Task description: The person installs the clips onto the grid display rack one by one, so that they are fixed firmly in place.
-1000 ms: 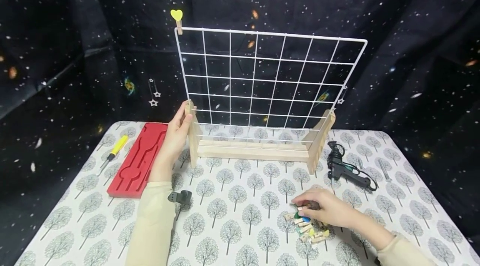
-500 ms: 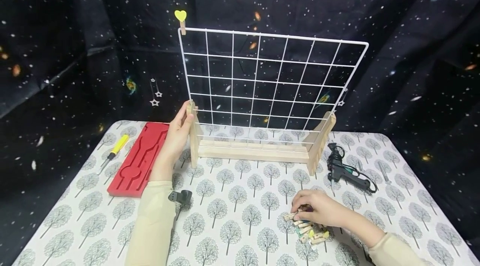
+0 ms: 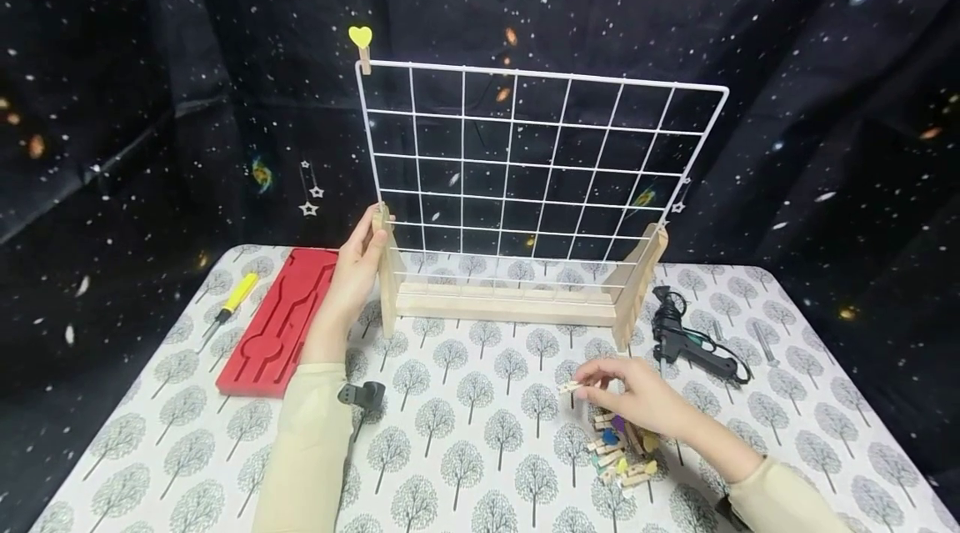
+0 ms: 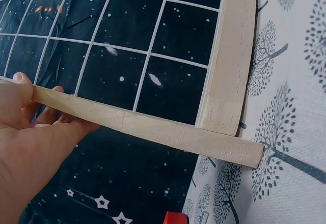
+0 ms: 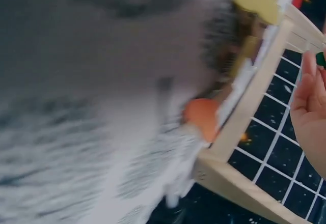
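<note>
My left hand [image 3: 356,266] grips the top of the left wooden upright [image 4: 153,129] of a stand, thumb on one side and fingers behind. A white wire grid [image 3: 540,123] rises from this stand, tilted back. On its top left corner sits a clothespin with a yellow heart [image 3: 361,37]. Between thumb and fingers my right hand [image 3: 637,393] pinches a small wooden clothespin [image 3: 569,388], just above the table. In the right wrist view a bit of green [image 5: 321,59] shows at those fingertips. Below the hand lies a pile of clothespins [image 3: 609,464] with coloured hearts.
A black glue gun [image 3: 697,349] with a coiled cord lies right of the stand. Left of my left arm are a red foam tray [image 3: 262,341] and a yellow-handled screwdriver [image 3: 238,294]. A dark starry cloth [image 3: 825,141] hangs behind the table.
My right hand has reached into the pile, then lifted a clothespin up and slightly left, uncovering purple and blue hearts. The left hand keeps its grip on the upright.
</note>
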A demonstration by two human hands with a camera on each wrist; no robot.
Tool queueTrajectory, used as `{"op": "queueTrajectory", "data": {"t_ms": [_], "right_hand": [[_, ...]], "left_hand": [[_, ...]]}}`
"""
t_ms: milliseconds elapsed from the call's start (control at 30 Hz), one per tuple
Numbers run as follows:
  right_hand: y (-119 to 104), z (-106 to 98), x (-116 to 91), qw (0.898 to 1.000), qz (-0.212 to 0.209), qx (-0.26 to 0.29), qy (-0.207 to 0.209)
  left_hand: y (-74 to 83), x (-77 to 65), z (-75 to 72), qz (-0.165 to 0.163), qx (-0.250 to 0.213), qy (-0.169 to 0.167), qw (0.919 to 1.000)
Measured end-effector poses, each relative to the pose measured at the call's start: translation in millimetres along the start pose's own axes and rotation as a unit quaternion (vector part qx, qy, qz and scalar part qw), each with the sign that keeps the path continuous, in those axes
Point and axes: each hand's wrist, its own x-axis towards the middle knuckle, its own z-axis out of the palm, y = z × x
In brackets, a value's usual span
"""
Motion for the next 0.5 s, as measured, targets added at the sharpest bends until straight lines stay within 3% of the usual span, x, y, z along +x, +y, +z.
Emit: {"op": "queueTrajectory", "data": {"t_ms": [133, 367, 500], "right_hand": [[-33, -11, 24, 0.999, 0.013, 0.046, 0.004], [-48, -19, 75, 0.991, -0.052, 0.123, 0.000], [-71, -25, 113, 0.985, -0.106, 0.131, 0.045]], "left_hand": [[2.4, -1.4, -2.0, 0.002, 0.000, -0.001, 1.0000], [9.7, -7.4, 1.0, -0.008, -0.006, -0.007, 0.9999], [10.4, -6.3, 1.0, -0.008, -0.010, -0.005, 0.9999]]}}
